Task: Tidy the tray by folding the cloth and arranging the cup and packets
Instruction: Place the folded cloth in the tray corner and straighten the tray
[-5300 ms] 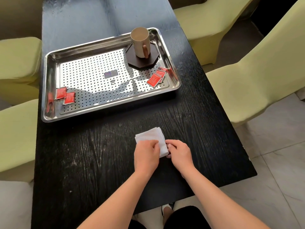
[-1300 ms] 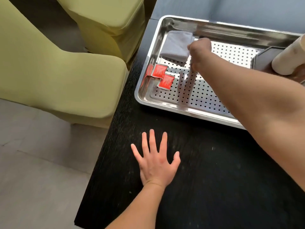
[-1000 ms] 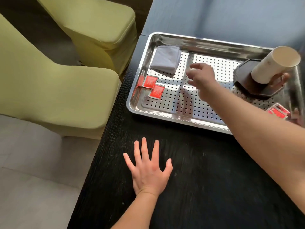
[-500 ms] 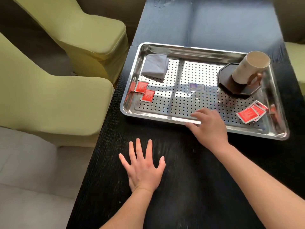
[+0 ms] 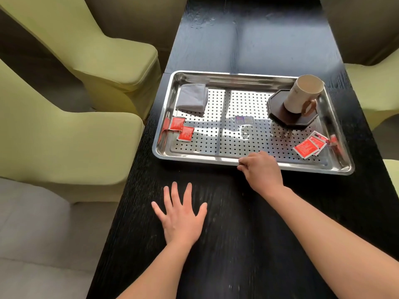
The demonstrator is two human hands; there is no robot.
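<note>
Cloth (image 5: 192,96) folded, now lying in the far-left corner of the tray (image 5: 237,75).
Right hand (image 5: 262,171) has drawn back to the near rim, fingers curled, perhaps pinching it. Left hand (image 5: 182,219) lies flat on the tabletop (image 5: 237,251), fingers spread. Cup (image 5: 302,96), left packets (image 5: 180,130) and right packets (image 5: 309,145) are not yet arranged.

Steel tray (image 5: 216,75) on a dark tabletop (image 5: 237,244)
A folded cloth (image 5: 192,97) is laid in its far-left corner and a cup (image 5: 302,93) is stood on a coaster (image 5: 280,117) far right; red packets (image 5: 181,129) are scattered at both ends. The near rim is pinched by the right grip (image 5: 262,171); the left grip (image 5: 181,219) is laid flat on the tabletop.
</note>
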